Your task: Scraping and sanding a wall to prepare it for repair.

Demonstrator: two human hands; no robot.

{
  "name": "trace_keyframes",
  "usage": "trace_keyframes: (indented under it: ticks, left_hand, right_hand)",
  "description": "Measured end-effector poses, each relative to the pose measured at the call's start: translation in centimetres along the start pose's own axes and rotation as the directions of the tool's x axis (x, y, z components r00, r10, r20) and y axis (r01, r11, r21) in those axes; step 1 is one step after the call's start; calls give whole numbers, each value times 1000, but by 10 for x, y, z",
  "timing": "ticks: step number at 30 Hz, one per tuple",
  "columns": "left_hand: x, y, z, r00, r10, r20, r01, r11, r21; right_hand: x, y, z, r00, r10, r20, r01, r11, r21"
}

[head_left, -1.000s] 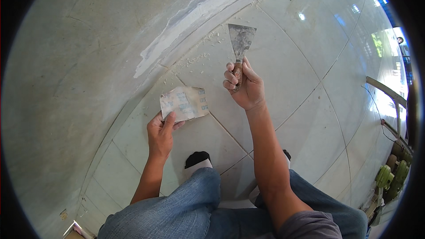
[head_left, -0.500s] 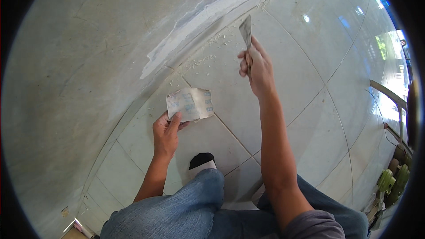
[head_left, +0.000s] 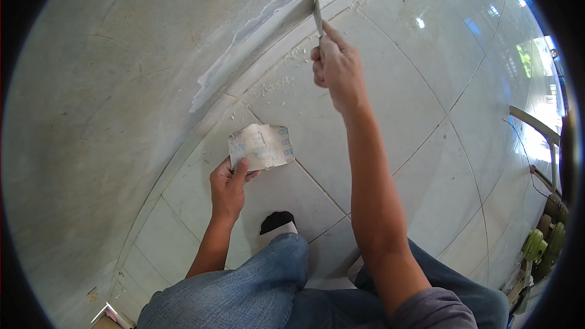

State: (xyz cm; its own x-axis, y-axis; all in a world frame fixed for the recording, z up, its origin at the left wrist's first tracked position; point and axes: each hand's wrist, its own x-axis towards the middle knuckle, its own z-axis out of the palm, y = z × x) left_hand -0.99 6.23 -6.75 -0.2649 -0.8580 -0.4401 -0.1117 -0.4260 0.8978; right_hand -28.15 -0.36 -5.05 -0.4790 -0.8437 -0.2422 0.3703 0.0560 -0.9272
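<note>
My right hand [head_left: 337, 64] is closed round the handle of a putty knife [head_left: 317, 13]. The blade points away from me, its tip at the white patched strip [head_left: 244, 42] low on the wall; whether it touches cannot be told. Between the thumb and fingers of my left hand [head_left: 229, 184] is a worn, creased sheet of sandpaper [head_left: 261, 146], its pale printed back facing up. The sheet hangs above the floor tiles near the foot of the wall. Crumbs of scraped filler [head_left: 271, 87] lie along the floor below the strip.
The grey wall [head_left: 103, 85] curves up along the left. Pale glossy tiles [head_left: 420, 164] cover the floor. My foot in a black-and-white sock [head_left: 278, 222] stands below the sandpaper. Right, there are a bent metal frame [head_left: 535, 125] and green objects [head_left: 534, 245].
My right hand has moved forward and left, bringing the putty knife from over the floor to the patched strip of the wall. The left hand with the sandpaper has hardly moved.
</note>
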Motion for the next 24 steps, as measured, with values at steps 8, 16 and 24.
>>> trace_keyframes:
  ticks: [8,16,24]
  left_hand:
    - [3,-1,10,999,-17,38,17,1000,10]
    - [2,2,6,1000,-11,-1,11,999,39]
    - [0,1,2,1000,8,-13,-8,1000,12]
  right_hand:
    - [-38,24,25,993,-94,72,108,967,-231]
    - [-55,27,21,996,26,88,-14,991,-136]
    - [-74,38,46,978,-147,149,192,911,-365]
